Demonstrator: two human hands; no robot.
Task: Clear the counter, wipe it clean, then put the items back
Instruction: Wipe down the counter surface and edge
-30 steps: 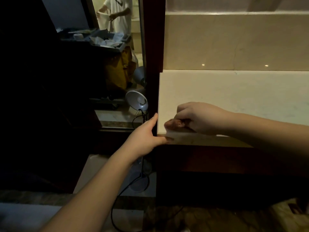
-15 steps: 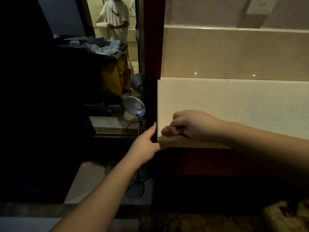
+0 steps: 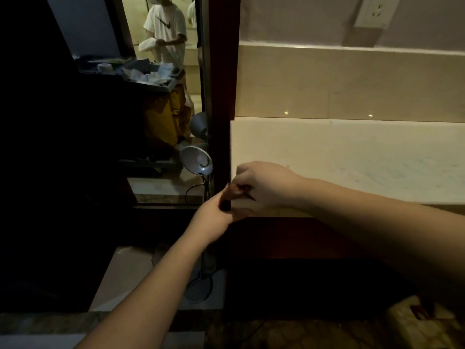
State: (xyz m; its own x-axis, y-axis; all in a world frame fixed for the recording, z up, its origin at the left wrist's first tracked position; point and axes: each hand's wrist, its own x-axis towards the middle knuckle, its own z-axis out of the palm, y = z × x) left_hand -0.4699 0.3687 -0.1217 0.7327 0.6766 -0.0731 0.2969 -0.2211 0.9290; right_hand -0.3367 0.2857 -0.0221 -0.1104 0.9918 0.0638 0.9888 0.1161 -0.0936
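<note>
Right now, the right hand (image 3: 264,183) rests at the near left corner of a pale stone counter (image 3: 352,157), its fingers curled under and pinching something small and dark reddish, too dim to identify; it may be a scrap or a bit of cloth. Just below and to the left, the left hand (image 3: 214,215) sits against the counter's corner edge, its fingers hidden behind the dark post, so whether it grasps anything cannot be told; it looks cupped, as if to catch what the right hand brings off the edge. The counter stretches away to the right with nothing standing on the part in view, backed by a stone splashback (image 3: 352,81) and a wall socket (image 3: 377,8) at far right. Left of the post, a small desk lamp (image 3: 196,159) stands before a mirror showing a cleaning cart. This looks like the wiping step, gathering debris at the corner. Next, the scrap wants carrying clear of the edge without dropping it.
</note>
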